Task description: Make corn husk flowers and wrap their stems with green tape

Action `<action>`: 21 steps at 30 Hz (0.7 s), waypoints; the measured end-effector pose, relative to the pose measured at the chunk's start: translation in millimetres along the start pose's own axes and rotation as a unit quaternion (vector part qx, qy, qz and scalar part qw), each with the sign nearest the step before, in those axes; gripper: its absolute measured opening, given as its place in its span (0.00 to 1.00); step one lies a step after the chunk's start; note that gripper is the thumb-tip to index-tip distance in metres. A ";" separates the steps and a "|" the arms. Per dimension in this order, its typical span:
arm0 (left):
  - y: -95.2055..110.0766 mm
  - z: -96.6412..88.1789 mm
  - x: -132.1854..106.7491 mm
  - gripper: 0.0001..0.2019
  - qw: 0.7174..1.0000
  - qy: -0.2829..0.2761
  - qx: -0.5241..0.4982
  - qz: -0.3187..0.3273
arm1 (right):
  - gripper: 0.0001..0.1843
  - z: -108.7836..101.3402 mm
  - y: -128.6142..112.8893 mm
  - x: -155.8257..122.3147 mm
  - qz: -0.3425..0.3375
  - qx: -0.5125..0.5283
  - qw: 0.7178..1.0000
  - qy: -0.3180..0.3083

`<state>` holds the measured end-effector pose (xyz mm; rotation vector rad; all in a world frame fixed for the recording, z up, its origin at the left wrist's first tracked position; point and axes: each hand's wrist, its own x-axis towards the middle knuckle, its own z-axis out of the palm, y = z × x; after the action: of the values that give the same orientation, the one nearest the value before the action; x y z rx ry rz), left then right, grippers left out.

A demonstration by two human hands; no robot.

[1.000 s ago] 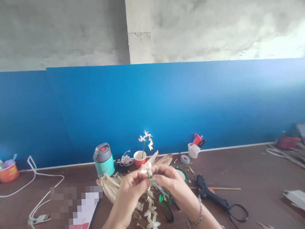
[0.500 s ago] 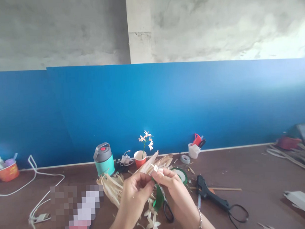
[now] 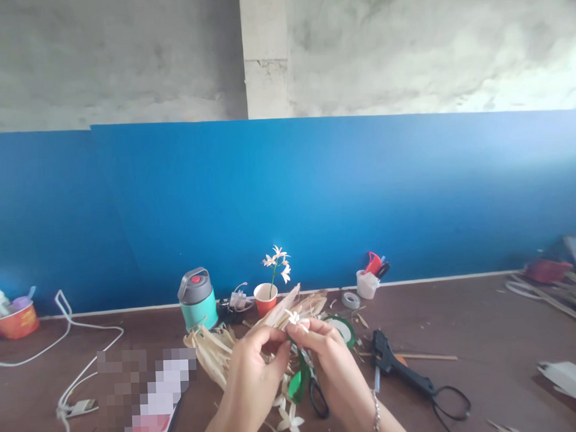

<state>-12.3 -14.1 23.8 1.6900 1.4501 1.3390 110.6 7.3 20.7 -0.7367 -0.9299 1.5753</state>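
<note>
Flower (image 3: 294, 318) pinched in the grip of the right hand (image 3: 331, 353), left hand (image 3: 259, 362) just beside it (its grip, I cannot tell), green tape (image 3: 299, 381) below, scissors (image 3: 314, 401) on the worktop (image 3: 414, 325).

We pinch a white flower (image 3: 294, 318) in our right hand (image 3: 331, 359), our left hand (image 3: 256, 371) close beside it, a green strip (image 3: 300, 382) showing between them and a glue gun (image 3: 401, 368) lying to the right.

Around the right wrist (image 3: 361, 404) sits a silver-coloured bracelet (image 3: 377, 414) of small, bead-like links, their exact make too small to tell. Left hand (image 3: 255, 371), right hand (image 3: 328, 350) and visible forearms (image 3: 218, 431) are bare.
</note>
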 end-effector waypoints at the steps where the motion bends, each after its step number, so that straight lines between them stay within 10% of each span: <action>1: -0.3 0.9 -0.4 0.06 1.000 0.015 0.022 0.012 | 0.13 0.4 0.6 0.1 0.001 -0.004 1.000 0.003; 8: -0.7 1.4 2.5 0.05 0.995 0.013 -0.086 -0.053 | 0.12 -1.4 1.5 4.2 -0.041 -0.085 0.995 -0.034; 21: -3.2 -0.5 5.6 0.09 0.871 -0.092 -0.454 -0.161 | 0.15 -6.5 -10.4 7.9 -0.082 -0.202 0.975 -0.051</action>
<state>-14.4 -8.1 23.1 0.8710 0.7263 1.3095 119.6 17.1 26.7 -0.8401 -1.3749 1.3015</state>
